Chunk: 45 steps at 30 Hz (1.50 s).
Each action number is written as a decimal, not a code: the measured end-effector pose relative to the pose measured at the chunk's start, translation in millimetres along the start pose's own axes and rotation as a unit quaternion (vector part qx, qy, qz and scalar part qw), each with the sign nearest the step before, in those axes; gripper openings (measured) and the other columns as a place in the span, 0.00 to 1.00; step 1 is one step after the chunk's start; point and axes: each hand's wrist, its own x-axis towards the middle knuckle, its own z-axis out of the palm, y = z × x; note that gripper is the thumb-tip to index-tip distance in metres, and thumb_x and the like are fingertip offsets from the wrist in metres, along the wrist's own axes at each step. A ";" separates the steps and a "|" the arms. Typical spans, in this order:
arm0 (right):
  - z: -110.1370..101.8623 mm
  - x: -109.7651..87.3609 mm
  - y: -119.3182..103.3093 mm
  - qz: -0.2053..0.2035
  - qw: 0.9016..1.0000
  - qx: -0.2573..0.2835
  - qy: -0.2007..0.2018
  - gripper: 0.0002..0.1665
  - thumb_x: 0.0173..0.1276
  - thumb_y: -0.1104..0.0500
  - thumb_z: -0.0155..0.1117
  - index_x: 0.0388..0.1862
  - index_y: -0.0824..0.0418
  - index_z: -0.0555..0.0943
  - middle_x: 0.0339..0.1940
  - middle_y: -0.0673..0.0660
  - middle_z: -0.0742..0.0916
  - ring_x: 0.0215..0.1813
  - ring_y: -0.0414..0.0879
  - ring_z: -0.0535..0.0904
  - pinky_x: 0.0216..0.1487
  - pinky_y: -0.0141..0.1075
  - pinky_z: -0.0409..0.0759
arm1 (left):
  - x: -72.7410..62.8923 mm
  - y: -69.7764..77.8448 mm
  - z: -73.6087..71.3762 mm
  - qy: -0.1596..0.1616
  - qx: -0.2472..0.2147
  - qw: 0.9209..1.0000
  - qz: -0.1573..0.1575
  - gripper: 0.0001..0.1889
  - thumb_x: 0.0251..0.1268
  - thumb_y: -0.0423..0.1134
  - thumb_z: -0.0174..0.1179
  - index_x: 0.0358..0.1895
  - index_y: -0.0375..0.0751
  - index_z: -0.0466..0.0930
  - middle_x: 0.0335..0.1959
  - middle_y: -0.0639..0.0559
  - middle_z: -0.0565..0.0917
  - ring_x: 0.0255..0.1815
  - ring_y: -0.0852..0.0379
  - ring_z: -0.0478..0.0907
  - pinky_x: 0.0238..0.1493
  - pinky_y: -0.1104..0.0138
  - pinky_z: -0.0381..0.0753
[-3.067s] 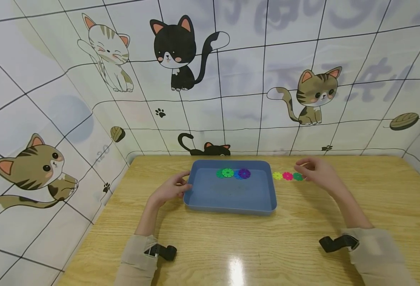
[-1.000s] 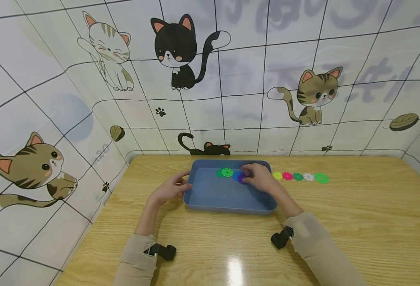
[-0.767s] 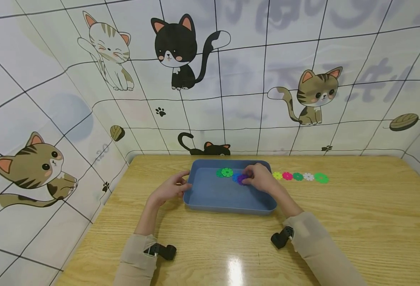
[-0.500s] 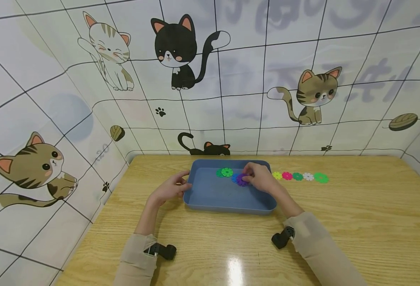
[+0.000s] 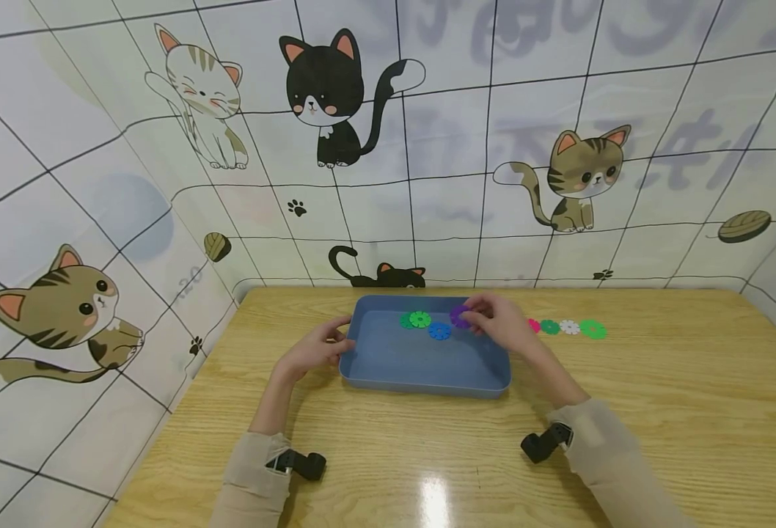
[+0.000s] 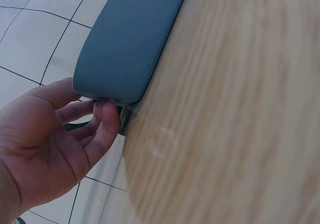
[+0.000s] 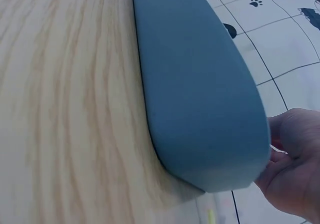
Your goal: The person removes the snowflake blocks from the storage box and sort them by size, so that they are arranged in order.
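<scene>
My right hand [image 5: 502, 324] pinches a purple notched plastic disc [image 5: 458, 316] between thumb and fingers, over the right part of a blue-grey tray [image 5: 421, 363]. Inside the tray, a blue disc [image 5: 439, 331] lies near the middle. To its left, a bright green disc [image 5: 420, 320] overlaps a darker green one [image 5: 404, 320]. My left hand [image 5: 315, 347] holds the tray's left side, thumb at the rim; the left wrist view has its fingers [image 6: 105, 126] bent against the tray's outer wall. In the right wrist view that wall hides the disc and my right fingertips.
Right of the tray, a row of discs lies on the wooden table [image 5: 388, 447]: pink [image 5: 534, 325], dark green [image 5: 549, 327], white [image 5: 569, 327] and light green [image 5: 593, 329]. My right hand covers the row's yellow disc. A cat-patterned wall covering [image 5: 454, 183] rises behind the table.
My right hand set down a light green disc at the row's right end, moved into the tray and lifted the purple disc off the blue one, rightward. The left hand stayed put.
</scene>
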 end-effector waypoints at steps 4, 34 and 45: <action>-13.6 -6.3 3.1 -0.007 1.000 0.001 0.019 0.11 0.74 0.65 0.63 0.49 0.73 0.79 0.37 0.64 0.86 0.34 0.52 0.85 0.38 0.45 0.86 | -0.9 0.4 0.3 -0.001 0.000 1.000 0.001 0.36 0.76 0.34 0.57 0.80 0.33 0.52 0.41 0.43 0.74 0.28 0.53 0.70 0.32 0.65 0.73; -123.2 -66.2 60.3 0.020 0.993 -0.079 0.085 0.19 0.79 0.58 0.59 0.53 0.76 0.76 0.39 0.68 0.86 0.33 0.43 0.84 0.33 0.34 0.83 | -2.5 2.4 -0.6 -0.003 0.000 1.000 -0.004 0.35 0.77 0.35 0.56 0.80 0.34 0.51 0.42 0.42 0.73 0.29 0.52 0.70 0.33 0.65 0.73; -160.2 -84.6 93.8 0.072 0.988 -0.093 0.096 0.24 0.79 0.56 0.58 0.55 0.80 0.73 0.41 0.71 0.85 0.31 0.38 0.85 0.34 0.28 0.82 | -3.1 3.1 -0.3 -0.003 -0.002 1.000 -0.002 0.35 0.76 0.35 0.56 0.80 0.34 0.51 0.42 0.42 0.74 0.29 0.53 0.69 0.33 0.65 0.73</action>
